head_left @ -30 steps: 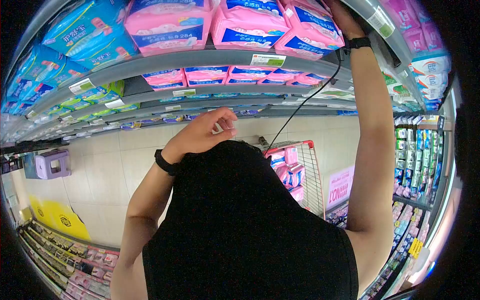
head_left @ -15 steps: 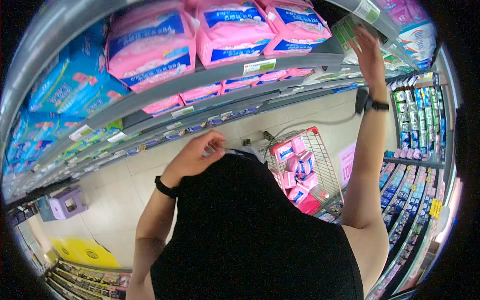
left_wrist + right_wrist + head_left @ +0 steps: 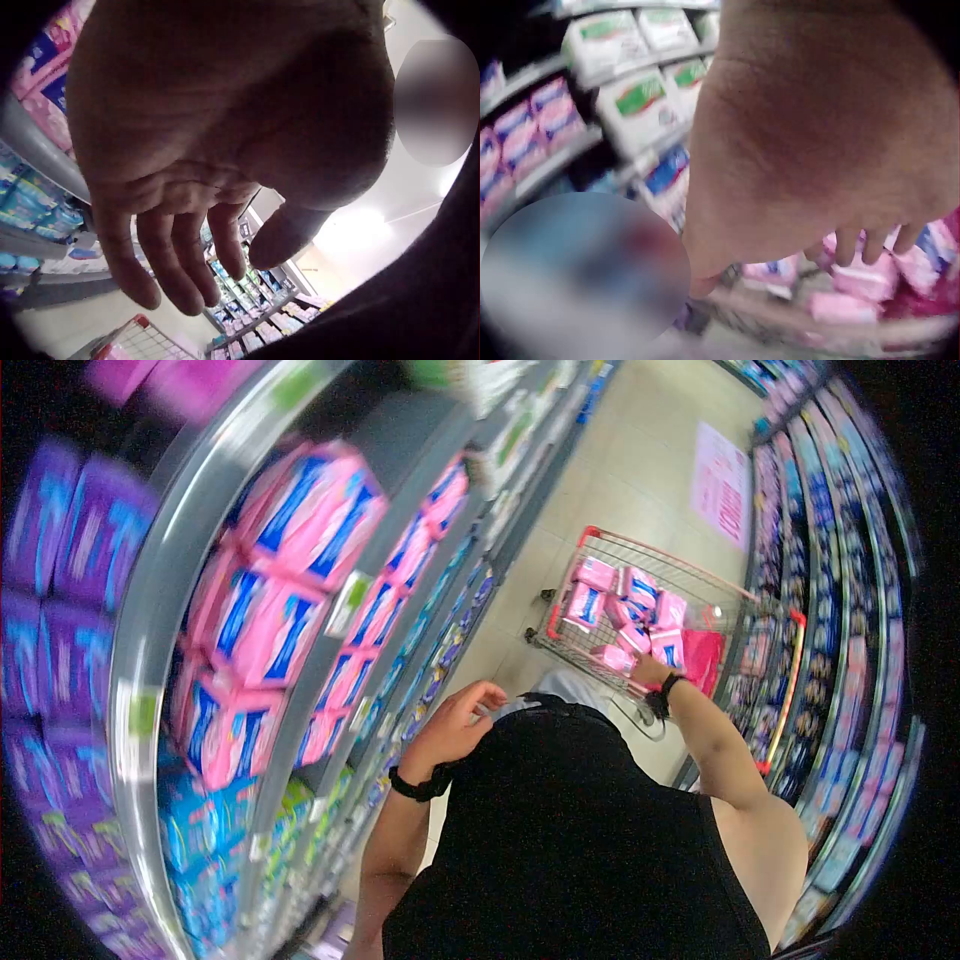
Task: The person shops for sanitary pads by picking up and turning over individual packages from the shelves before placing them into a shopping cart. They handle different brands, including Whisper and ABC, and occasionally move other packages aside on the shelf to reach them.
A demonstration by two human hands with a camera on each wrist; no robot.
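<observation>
In the head view my right hand (image 3: pixel 652 671) reaches over the near side of a wire shopping cart (image 3: pixel 577 541) with red corners. Pink and blue packs (image 3: pixel 640 592) lie in a pile inside it, and the fingertips overlap the nearest ones. From the right wrist, the fingers (image 3: pixel 874 244) hang loosely above the pink packs, nothing visible in the palm. My left hand (image 3: pixel 458 722) hovers before the black top, between shelf and cart. Its fingers (image 3: pixel 176 262) curl loosely and hold nothing.
Tall shelves on the left carry pink packs (image 3: pixel 265 622), blue packs (image 3: pixel 208 825) and purple packs (image 3: pixel 80 655). Another stocked shelf (image 3: pixel 850 650) runs along the right. A pink floor sign (image 3: pixel 722 485) lies beyond the cart. A red bag (image 3: pixel 703 660) sits in the cart.
My right hand has come down from the upper shelf to the cart. The view has turned right, bringing the cart nearer the middle. My left hand stays loosely curled before the body.
</observation>
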